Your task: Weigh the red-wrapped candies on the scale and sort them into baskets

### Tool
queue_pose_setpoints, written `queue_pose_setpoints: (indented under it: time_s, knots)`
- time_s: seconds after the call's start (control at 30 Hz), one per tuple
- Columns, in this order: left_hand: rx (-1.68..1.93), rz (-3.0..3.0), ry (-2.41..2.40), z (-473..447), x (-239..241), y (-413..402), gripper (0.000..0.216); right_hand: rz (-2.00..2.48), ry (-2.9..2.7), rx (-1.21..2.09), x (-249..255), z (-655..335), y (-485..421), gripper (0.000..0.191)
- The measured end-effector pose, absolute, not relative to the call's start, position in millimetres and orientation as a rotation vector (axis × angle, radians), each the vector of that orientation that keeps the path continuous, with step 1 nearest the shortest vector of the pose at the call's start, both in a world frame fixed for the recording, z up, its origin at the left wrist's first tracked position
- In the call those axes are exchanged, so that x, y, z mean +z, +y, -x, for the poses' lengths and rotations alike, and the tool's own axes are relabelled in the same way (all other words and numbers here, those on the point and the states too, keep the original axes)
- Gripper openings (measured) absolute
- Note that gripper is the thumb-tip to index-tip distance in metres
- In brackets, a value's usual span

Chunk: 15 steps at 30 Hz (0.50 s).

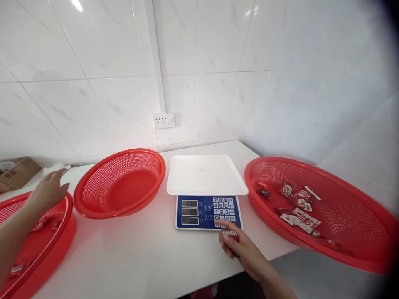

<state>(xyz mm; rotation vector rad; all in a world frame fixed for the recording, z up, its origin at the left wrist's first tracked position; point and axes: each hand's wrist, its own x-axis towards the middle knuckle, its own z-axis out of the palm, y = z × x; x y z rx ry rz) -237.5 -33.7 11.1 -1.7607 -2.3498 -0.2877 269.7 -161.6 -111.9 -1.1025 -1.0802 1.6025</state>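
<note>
My left hand (50, 189) reaches over the rim of the near-left red basket (69, 203). Its fingers are stretched toward a crumpled white sheet or bag (57, 167) by the wall; whether they touch it I cannot tell. Curled fingers of my right hand (241, 245) hold a small red packet (230, 233) with a white patterned top, partly hidden. The right index finger extends over the lower keys of a blue-fronted weighing scale (207, 212). Nothing lies on the scale's white pan (204, 174).
A second red mesh basket (81, 203) stands left of the scale. To the right, a large red basket (258, 199) holds several wrapped sweets (307, 220) and overhangs the table edge. A cardboard box (18, 174) sits far left. The wall has a socket (164, 120).
</note>
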Motion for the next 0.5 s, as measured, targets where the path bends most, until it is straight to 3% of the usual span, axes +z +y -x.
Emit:
queue_pose_setpoints:
  time_s: [0.13, 0.27, 0.4, 0.5]
  knots:
    - [-0.467, 2.047, -2.254, 149, 15, -50, 0.060, 1.237, -1.345, 1.112, -58, -270, -124, 0.047]
    - [-0.245, 2.477, -2.118, 76, -2, -80, 0.061, 1.350, -1.497, 0.936, -26, -266, -73, 0.061]
    - [-0.088, 2.534, -2.245, 59, -19, -95, 0.054, 1.413, -1.616, 0.840, -21, -276, -49, 0.072]
    - [-0.188, 2.509, -2.211, 79, -33, -99, 0.047, 1.505, -1.687, 0.617, -20, -312, -51, 0.070]
